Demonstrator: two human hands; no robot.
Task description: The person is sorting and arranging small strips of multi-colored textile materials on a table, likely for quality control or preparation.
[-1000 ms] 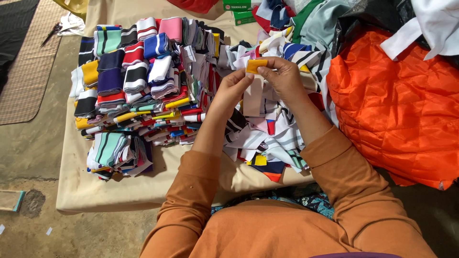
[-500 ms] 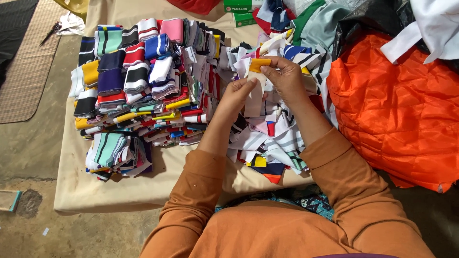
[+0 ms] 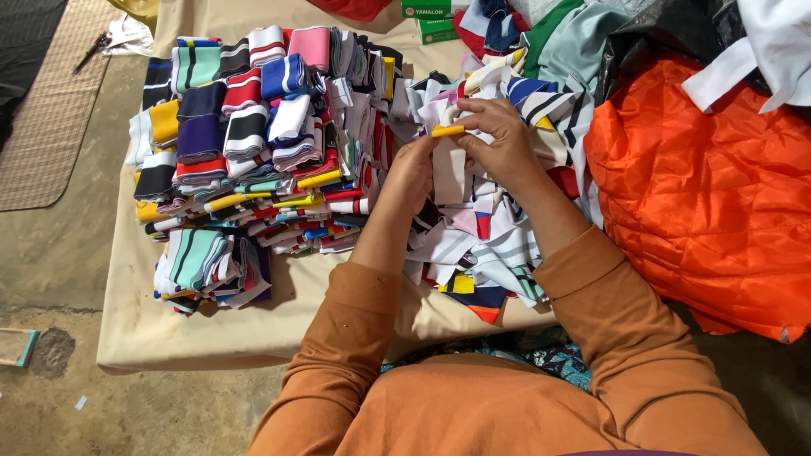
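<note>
While our left hand (image 3: 411, 171) and right hand (image 3: 505, 139) meet above the middle of the cloth, both pinch one strip (image 3: 449, 160) between them: a pale knit piece with a yellow edge along its top, which hangs down from our fingertips. Our left fingers close on its left side and our right fingers curl over its right end, so neither hand is spread. Directly under the strip, from about twelve to five o'clock of our hands, lies a loose heap (image 3: 486, 245) of more striped pieces in white, navy, pink and yellow. At nine o'clock sit folded stacks (image 3: 245, 143) of striped bands, in red, blue, purple, black and white, packed close in rows, with a teal-and-white bundle (image 3: 198, 262) at about eight o'clock, near the front edge. All of this rests on a beige sheet (image 3: 253, 329) spread over the floor. At three o'clock an orange quilted fabric (image 3: 701, 194) lies just beside the heap. Far off at ten o'clock, scissors (image 3: 90, 52) lie on a woven mat (image 3: 42, 127). Our orange sleeves (image 3: 338, 338) fill the bottom of the view.
</note>
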